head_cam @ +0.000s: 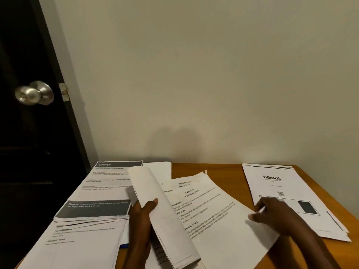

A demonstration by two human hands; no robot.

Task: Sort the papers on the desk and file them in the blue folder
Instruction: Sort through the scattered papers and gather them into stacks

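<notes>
Half of view is plain wall (pixel 213 74), dark door (pixel 29 152) at left. Wooden desk (pixel 223 169) below, three paper piles on it. Left pile (pixel 93 191) biggest, "KITCHEN" sheet on top. Middle pile (pixel 213 210) fanned out, right pile (pixel 281 183) topped by "blinkit" page. Left hand (pixel 141 216) grips curled-back sheets (pixel 155 191) of middle pile. Right hand (pixel 272 212) loose, fingertips resting on blinkit page, gripping nothing. Blue folder (pixel 124 245): just small corner peeking from under left pile. Metal knob (pixel 35 93) on door.
</notes>
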